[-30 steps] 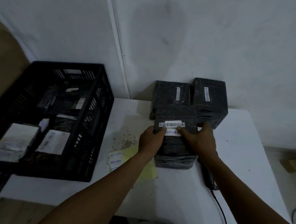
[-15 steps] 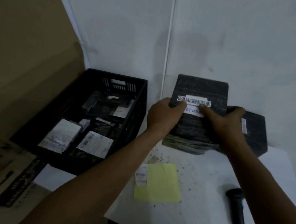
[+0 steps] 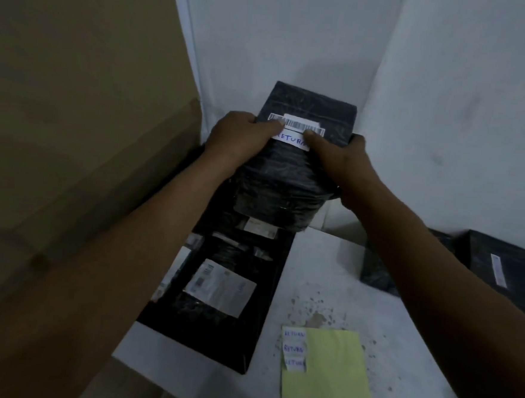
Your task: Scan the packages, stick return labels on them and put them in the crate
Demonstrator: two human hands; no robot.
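While both hands hold it, the black wrapped package (image 3: 301,158) sits mid-frame, raised over the far end of the black crate (image 3: 265,317). Left hand (image 3: 237,135) grips its left edge, thumb on the barcode strip (image 3: 297,127). Right hand (image 3: 341,161) grips the right side, thumb pressing the white RETURN label (image 3: 290,140) just under the barcode; fingers wrap behind the far edge.

Around it: crate at lower centre already has wrapped parcels inside, one with a large white shipping label (image 3: 220,289). Right of the crate, on the white table (image 3: 343,266), a yellow sheet (image 3: 330,371) carries three spare RETURN stickers (image 3: 294,350) down its left edge. Two more black packages (image 3: 498,268) sit at the right edge of frame, partly behind the right forearm. Brown cardboard panel (image 3: 74,123) fills the left side.

Hidden/unclear: left forearm covers the crate's left wall; held package covers its far end. Label's last letter is under the thumb. Barcode is blurred.

Versus half a second ago: package has shifted left from above the table to above the crate, grip unchanged. Scanner no longer in frame.
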